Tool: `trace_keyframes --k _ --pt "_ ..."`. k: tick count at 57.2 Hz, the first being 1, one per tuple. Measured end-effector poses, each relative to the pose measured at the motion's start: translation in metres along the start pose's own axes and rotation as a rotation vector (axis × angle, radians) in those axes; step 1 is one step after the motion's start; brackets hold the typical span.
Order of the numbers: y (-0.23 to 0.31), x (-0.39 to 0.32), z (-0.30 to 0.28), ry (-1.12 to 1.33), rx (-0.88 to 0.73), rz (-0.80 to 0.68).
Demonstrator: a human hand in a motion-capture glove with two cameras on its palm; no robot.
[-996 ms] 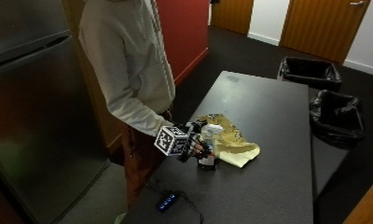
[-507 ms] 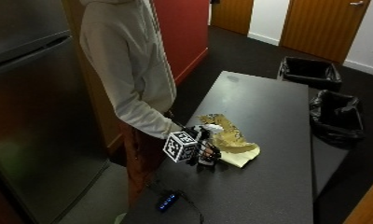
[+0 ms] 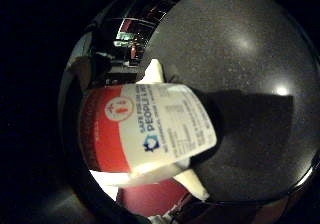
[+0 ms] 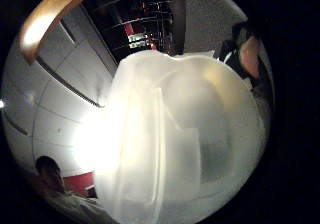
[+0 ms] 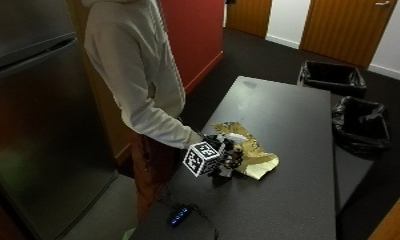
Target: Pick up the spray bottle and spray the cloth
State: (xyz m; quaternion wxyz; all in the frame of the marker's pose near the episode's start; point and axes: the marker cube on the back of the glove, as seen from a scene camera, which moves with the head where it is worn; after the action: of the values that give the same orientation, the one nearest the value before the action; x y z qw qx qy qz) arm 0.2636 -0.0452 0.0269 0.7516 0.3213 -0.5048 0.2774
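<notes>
An office break room or kitchenette: a steel fridge (image 5: 33,115), a dark table (image 5: 280,150), lined bins (image 5: 333,77), wooden doors (image 5: 346,25).

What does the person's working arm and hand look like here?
The right hand wears a black glove. The arm is covered by the long sleeve of a light beige hooded top, reaching down to the wrist. The other hand is out of view.

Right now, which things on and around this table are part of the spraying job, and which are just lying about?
Part of the job:
spray bottle, gripped by the gloved right hand
yellow cloth on the table

Just lying about:
two black bins beyond the table
small blue-lit device by the table's near edge
</notes>
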Motion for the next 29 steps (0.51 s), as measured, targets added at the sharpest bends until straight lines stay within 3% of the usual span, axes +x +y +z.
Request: trace_keyframes --k 16,24,29 --pt "-0.017 -0.019 0.016 0.100 -0.206 -0.054" --pt "-0.003 -0.022 0.005 0.483 -0.495 -0.150" --pt "0.003 -0.074 0.017 0.362 -0.539 -0.136"
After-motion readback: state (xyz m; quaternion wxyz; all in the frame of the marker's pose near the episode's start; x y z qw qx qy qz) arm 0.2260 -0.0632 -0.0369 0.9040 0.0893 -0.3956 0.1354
